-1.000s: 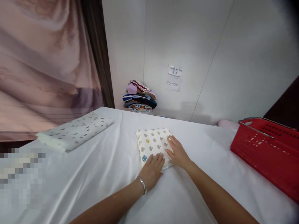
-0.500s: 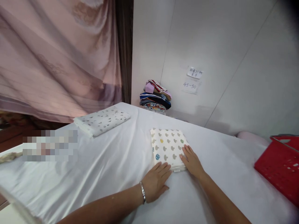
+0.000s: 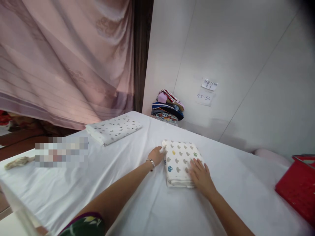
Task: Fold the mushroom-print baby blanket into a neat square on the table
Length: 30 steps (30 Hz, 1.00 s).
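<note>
A folded white cloth [image 3: 183, 160] printed with grey mushrooms, plus a few yellow, green and blue ones, lies flat on the white-covered table. At its far left side my left hand [image 3: 155, 157], with a silver bracelet at the wrist, pinches a bit of the cloth's edge; the fingertips are partly hidden. My right hand [image 3: 200, 175] rests open on the cloth's right part, fingers stretched out. Further left lies a second folded white cloth [image 3: 114, 129] with small grey and dark marks, apart from both hands.
A blurred-out patch [image 3: 61, 152] covers something on the left of the table, beside a tassel-like bundle [image 3: 18, 163]. Behind the table rises a stack of folded fabrics [image 3: 168, 106] by the wall. A red basket [image 3: 297, 188] is at the right. Pink curtains [image 3: 73, 65] hang at left.
My left hand has moved from the cloth's near edge to its far left side and closed on the edge there. My right hand stays on the cloth. The view has shifted slightly.
</note>
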Tool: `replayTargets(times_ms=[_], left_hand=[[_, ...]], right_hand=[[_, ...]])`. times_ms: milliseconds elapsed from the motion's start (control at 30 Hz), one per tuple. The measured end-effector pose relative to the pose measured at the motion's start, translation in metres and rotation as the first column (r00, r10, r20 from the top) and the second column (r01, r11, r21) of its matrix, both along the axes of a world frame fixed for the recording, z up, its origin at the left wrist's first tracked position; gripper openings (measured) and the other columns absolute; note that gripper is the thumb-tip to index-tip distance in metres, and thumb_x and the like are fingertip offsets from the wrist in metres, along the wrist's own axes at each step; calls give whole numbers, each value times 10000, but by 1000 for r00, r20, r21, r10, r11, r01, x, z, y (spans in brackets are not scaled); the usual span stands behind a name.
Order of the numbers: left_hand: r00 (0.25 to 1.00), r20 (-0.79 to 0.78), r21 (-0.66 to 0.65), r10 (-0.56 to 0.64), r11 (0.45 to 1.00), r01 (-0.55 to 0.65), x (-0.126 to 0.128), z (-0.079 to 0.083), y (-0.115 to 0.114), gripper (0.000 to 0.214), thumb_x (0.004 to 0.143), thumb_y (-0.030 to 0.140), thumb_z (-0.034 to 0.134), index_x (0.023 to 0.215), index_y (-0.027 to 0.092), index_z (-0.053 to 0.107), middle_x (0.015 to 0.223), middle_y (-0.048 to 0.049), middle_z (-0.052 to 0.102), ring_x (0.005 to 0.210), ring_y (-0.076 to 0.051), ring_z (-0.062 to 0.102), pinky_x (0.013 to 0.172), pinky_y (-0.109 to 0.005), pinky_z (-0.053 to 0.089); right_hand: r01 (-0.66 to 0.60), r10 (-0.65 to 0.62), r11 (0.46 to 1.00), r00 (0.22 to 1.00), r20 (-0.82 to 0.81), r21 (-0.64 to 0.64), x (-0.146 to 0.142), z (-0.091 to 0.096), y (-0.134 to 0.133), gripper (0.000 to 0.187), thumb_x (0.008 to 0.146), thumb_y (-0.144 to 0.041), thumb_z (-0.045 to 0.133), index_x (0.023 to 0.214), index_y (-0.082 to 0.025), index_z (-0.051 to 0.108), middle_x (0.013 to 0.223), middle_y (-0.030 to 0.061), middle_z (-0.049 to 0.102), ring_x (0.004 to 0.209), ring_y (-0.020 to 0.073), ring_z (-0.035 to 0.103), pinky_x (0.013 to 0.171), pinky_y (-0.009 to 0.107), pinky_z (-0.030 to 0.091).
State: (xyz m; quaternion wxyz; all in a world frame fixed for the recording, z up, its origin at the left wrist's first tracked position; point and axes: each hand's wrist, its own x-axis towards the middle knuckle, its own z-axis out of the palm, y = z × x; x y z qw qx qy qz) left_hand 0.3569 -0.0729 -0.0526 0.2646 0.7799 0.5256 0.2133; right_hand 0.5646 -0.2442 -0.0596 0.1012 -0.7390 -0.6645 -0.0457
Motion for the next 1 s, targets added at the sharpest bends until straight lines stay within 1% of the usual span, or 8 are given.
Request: replayTargets(times_ms=[133, 233, 333, 467, 533, 633, 833, 1000], left_hand=[[999, -22, 0, 33, 999, -33, 17, -7, 29, 467, 793, 249, 462, 1249, 150, 435, 1269, -109, 506, 1148, -210, 478, 941, -293, 374], [999, -29, 12, 38, 999, -37, 27, -10, 45, 512, 796, 243, 449, 1294, 138, 388, 1289, -123, 482, 1184, -219, 439, 965, -306, 355], [999, -31, 16, 28, 999, -28, 34, -12, 58, 515, 803, 250, 443, 1309, 175, 379, 1261, -113, 509, 1155, -228, 464, 932, -329, 385], [1000, -13, -11, 16, 1000, -16, 41, -9, 74, 365, 799, 244, 441, 1148, 259, 548, 1047, -44, 645, 940, -197, 590, 777, -290, 457], [1000, 11, -14, 12, 1000, -12, 44, -7, 82, 305, 801, 240, 433, 1049, 281, 605, 967, -8, 671, 860, -165, 608, 719, -246, 458], [999, 36, -13, 19, 1000, -19, 46, -9, 91, 287, 796, 247, 443, 1012, 297, 626, 958, 14, 674, 853, -144, 604, 700, -212, 445], [999, 16, -72, 39, 997, -38, 47, -20, 97, 279, 766, 261, 484, 988, 290, 651, 952, 0, 683, 810, -146, 617, 667, -211, 459], [999, -37, -133, 8, 991, -13, 45, -11, 102, 304, 746, 237, 493, 1004, 272, 650, 854, -5, 700, 635, -157, 633, 578, -258, 503]], right_hand=[[-268, 268, 963, 963, -23, -3, -38, 0, -3, 554, 885, -468, 334, 1390, -253, 263, 1446, 36, 227, 1330, 230, 175, 1067, 476, 158], [-365, 365, 931, 931, 17, 27, -60, -11, -2, 610, 847, -433, 433, 1396, -245, 247, 1445, 45, 229, 1324, 250, 193, 1058, 486, 191], [-370, 363, 923, 928, 81, 101, -69, -25, 0, 595, 818, -304, 477, 1378, -218, 296, 1429, 62, 270, 1312, 271, 221, 1040, 504, 223], [-392, 370, 901, 918, 140, 188, -68, -36, 2, 540, 813, -202, 472, 1341, -225, 363, 1398, 54, 340, 1289, 262, 279, 1014, 476, 288], [-409, 382, 886, 911, 155, 219, -67, -38, 2, 509, 816, -178, 475, 1315, -237, 401, 1374, 44, 382, 1276, 252, 309, 1002, 449, 318], [-414, 385, 876, 909, 157, 248, -66, -38, 3, 482, 814, -154, 484, 1285, -245, 439, 1351, 39, 417, 1266, 245, 331, 988, 420, 341], [-409, 378, 877, 911, 161, 254, -67, -40, 6, 458, 824, -158, 477, 1273, -247, 452, 1345, 43, 426, 1256, 249, 345, 978, 423, 336], [-368, 349, 894, 930, 119, 254, -70, -39, 5, 435, 824, -148, 473, 1246, -252, 479, 1331, 46, 445, 1253, 236, 349, 987, 407, 316]])
